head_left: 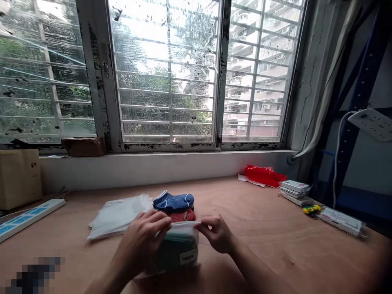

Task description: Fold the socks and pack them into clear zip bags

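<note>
Your right hand point(217, 233) pinches the rim of the clear bag point(180, 228); your left hand point(143, 239), fingers pressed together, holds its side. The green cloth point(174, 256) is bagged; blue socks point(173, 202) and red socks point(183, 215) lie unbagged beyond your fingertips.

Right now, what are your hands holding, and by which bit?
A clear plastic bag, held by its top edge: the left hand at one end, the right hand pinching the other.
</note>
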`<state>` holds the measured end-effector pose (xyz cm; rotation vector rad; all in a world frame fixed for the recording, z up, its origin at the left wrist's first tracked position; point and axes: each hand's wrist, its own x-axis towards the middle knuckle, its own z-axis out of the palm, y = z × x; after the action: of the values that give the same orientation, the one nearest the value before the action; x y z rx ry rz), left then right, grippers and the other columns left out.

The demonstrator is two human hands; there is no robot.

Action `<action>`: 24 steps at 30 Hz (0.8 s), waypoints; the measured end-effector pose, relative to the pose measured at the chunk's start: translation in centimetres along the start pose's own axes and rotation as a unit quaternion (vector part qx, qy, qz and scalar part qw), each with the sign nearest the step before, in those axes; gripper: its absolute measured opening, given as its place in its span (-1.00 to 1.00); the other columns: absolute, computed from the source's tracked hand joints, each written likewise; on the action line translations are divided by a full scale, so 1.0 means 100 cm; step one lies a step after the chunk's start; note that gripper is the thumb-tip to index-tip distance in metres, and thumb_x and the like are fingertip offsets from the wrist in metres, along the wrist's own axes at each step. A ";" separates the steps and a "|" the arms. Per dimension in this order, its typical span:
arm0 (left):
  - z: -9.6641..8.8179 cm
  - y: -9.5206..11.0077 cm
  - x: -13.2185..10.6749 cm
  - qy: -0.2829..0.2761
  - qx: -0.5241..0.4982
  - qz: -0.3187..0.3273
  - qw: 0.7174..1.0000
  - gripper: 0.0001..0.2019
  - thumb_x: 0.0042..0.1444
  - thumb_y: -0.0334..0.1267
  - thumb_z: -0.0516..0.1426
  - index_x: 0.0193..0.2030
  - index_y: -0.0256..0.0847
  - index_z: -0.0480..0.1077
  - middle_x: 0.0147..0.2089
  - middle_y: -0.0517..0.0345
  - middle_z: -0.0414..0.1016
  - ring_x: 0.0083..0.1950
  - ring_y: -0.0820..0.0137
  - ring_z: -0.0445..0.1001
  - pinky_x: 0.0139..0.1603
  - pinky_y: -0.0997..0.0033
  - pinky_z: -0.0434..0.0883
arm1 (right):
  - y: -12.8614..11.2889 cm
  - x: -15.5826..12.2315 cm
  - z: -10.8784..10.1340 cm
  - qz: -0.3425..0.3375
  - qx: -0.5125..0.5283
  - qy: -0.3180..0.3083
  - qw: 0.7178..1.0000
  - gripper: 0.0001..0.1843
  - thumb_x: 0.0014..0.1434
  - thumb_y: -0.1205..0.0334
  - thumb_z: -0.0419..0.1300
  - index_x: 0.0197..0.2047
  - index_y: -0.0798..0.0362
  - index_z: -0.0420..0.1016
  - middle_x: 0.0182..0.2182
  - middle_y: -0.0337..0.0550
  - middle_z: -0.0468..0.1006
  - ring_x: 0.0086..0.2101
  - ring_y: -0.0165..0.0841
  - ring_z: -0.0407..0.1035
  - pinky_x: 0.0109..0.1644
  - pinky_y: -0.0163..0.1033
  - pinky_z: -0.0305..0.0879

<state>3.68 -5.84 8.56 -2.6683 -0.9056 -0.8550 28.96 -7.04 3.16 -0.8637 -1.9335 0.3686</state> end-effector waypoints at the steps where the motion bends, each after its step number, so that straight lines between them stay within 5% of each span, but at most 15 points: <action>1: -0.006 -0.010 -0.003 -0.002 -0.003 -0.011 1.000 -0.77 0.34 -0.21 0.03 -0.23 -0.05 0.52 -0.20 0.18 0.57 -0.17 0.27 0.45 -0.14 0.32 0.28 | 0.003 0.000 -0.003 0.007 -0.005 0.008 1.000 -0.54 0.30 0.15 0.09 -0.61 0.06 0.12 -0.61 -0.31 0.19 -0.53 -0.47 0.08 -0.43 -0.31 -0.02; 6: -0.029 -0.052 -0.008 -0.051 -0.045 -0.040 0.997 -0.72 0.30 -0.05 0.06 -0.27 -0.07 0.54 -0.21 0.16 0.57 -0.18 0.30 0.50 -0.16 0.42 0.37 | 0.016 0.001 -0.015 0.044 -0.018 0.032 0.998 -0.52 0.26 0.18 0.11 -0.63 0.06 0.04 -0.65 -0.34 0.08 -0.54 -0.48 0.00 -0.45 -0.31 -0.09; 10: -0.027 -0.070 -0.012 -0.067 -0.089 -0.041 0.993 -0.72 0.30 -0.07 0.07 -0.30 -0.08 0.53 -0.23 0.16 0.57 -0.22 0.35 0.52 -0.20 0.51 0.41 | 0.024 0.000 -0.021 0.076 -0.015 0.036 0.996 -0.54 0.24 0.17 0.11 -0.64 0.06 0.08 -0.65 -0.34 0.09 -0.54 -0.48 0.01 -0.44 -0.31 -0.07; 20: 0.011 -0.074 -0.028 0.097 -0.149 -0.024 0.984 -0.81 0.27 -0.18 0.10 -0.31 -0.16 0.49 -0.33 0.15 0.53 -0.34 0.39 0.51 -0.31 0.55 0.44 | 0.030 -0.004 -0.022 0.102 -0.058 0.043 0.992 -0.59 0.23 0.14 0.12 -0.62 0.09 0.34 -0.65 -0.33 0.20 -0.55 -0.47 0.08 -0.45 -0.33 0.01; 24: 0.035 -0.064 -0.037 0.179 -0.142 -0.041 0.973 -0.86 0.28 -0.24 0.07 -0.24 -0.17 0.43 -0.38 0.19 0.50 -0.40 0.42 0.48 -0.35 0.54 0.44 | 0.024 -0.005 -0.021 0.086 -0.082 0.077 0.990 -0.75 0.17 0.12 0.23 -0.11 0.04 0.52 -0.38 -0.21 0.53 -0.43 -0.39 0.31 -0.32 -0.31 0.27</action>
<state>-1.01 -1.33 3.52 -2.5801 -0.8621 -1.5290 31.94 -5.90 2.47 -1.1382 -1.7689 0.2388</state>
